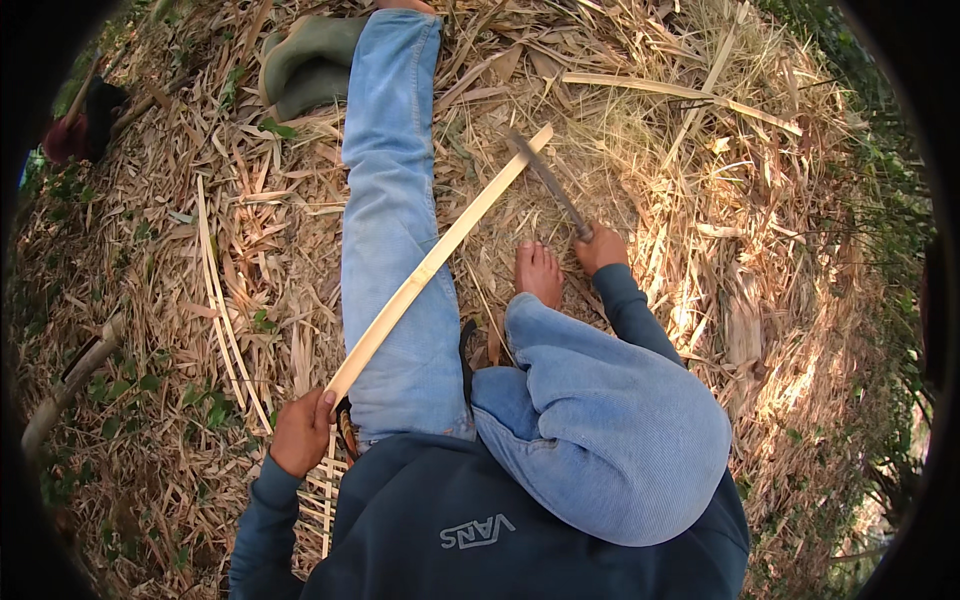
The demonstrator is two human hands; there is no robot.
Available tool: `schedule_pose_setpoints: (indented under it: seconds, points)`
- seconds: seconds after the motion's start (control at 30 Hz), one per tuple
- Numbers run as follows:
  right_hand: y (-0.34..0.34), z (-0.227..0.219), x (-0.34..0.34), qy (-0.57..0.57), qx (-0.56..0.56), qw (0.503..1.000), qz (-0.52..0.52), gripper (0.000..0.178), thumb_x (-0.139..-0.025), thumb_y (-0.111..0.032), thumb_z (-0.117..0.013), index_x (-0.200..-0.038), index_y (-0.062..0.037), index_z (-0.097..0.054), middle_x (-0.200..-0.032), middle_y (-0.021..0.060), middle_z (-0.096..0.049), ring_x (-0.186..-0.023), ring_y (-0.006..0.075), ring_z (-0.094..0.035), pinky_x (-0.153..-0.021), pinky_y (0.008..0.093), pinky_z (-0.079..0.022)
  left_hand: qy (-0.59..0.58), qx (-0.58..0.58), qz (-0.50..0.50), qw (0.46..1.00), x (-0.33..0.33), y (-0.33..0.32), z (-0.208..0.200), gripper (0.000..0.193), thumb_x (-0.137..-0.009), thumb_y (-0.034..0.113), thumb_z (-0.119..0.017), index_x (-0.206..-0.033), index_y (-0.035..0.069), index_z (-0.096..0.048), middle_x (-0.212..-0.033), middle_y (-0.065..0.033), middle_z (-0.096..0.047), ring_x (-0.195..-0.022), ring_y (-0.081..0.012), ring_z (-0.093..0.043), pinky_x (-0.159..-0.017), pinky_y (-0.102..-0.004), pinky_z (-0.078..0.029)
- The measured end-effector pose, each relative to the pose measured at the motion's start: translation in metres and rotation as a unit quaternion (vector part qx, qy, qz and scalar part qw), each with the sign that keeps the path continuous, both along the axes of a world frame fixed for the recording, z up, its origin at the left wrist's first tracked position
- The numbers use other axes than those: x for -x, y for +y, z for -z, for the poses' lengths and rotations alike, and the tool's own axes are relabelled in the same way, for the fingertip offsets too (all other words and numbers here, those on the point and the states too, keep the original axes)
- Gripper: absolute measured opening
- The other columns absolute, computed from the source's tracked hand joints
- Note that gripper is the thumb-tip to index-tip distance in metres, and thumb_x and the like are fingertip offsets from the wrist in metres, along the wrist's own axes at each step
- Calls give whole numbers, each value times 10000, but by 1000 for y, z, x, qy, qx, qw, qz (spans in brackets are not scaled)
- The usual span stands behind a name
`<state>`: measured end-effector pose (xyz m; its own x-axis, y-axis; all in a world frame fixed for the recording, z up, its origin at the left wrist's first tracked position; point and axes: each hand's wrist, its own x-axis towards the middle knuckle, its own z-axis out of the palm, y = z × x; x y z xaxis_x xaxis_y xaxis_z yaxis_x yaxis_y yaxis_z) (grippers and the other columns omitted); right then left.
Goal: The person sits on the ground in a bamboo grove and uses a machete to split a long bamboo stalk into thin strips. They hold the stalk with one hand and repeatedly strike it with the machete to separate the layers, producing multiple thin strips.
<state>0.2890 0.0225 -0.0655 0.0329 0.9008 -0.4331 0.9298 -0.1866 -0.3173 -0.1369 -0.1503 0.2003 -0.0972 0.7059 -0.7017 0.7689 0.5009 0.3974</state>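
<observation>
My left hand point(302, 432), low at the left beside my hip, is closed round the near end of a long pale bamboo strip point(425, 270). The strip slants up and to the right across my outstretched leg. Beyond my bare foot, my right hand point(603, 250) grips a dark-bladed knife point(550, 180); the handle is mostly hidden in the fist. Its blade points away and to the left, and its tip end crosses the strip's far end. Whether the edge is cutting in or only touching, I cannot tell.
Dry leaves and shavings cover the ground. Thin pale strips point(222, 300) lie to the left, and another strip point(690, 95) lies at the far right. Green rubber boots point(310, 65) rest beyond my left leg. A cut branch point(70, 390) sits at the left edge.
</observation>
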Motion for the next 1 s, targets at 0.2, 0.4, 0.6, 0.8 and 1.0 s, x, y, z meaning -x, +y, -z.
schedule_pose_setpoints:
  seconds: [0.2, 0.4, 0.6, 0.8, 1.0]
  points:
    - [20, -23, -3, -9, 34, 992, -125, 270, -829, -321, -629, -940, -75, -613, -825, 201, -678, -797, 396, -658, -753, 487, -523, 14, -8, 4, 1000, 6, -3, 1, 373, -1010, 266, -446, -797, -11, -578, -595, -155, -581, -532, -348, -577, -549, -427, -449]
    - [32, -4, -17, -27, 12, 999, -16, 315, -812, -282, -621, -1042, -68, -634, -853, 236, -665, -828, 416, -639, -775, 497, -506, 10, -1, 9, 1000, 10, 4, -3, 384, -1011, 269, -438, -789, -9, -582, -594, -144, -573, -530, -324, -572, -548, -405, -450]
    - [26, 2, -20, -44, 11, 999, 4, 278, -821, -289, -614, -995, -72, -627, -846, 225, -675, -791, 397, -659, -752, 474, -535, -17, 21, -29, 999, 7, -1, 5, 387, -1008, 278, -448, -795, -14, -586, -606, -157, -575, -542, -337, -569, -551, -417, -443]
    - [-41, -68, 32, 80, 19, 975, -205, 240, -821, -294, -587, -957, -97, -606, -785, 219, -667, -724, 402, -652, -684, 505, -524, 21, 2, 5, 1000, -15, 4, 8, 373, -1007, 282, -450, -794, 5, -579, -622, -153, -588, -571, -358, -580, -563, -441, -440]
    - [-54, -53, 44, 79, 11, 992, -102, 250, -819, -313, -561, -975, -123, -603, -751, 210, -666, -701, 415, -650, -664, 526, -519, 18, -2, 11, 1000, -21, 6, 10, 376, -1011, 291, -445, -799, 9, -576, -616, -139, -589, -573, -343, -593, -567, -434, -449]
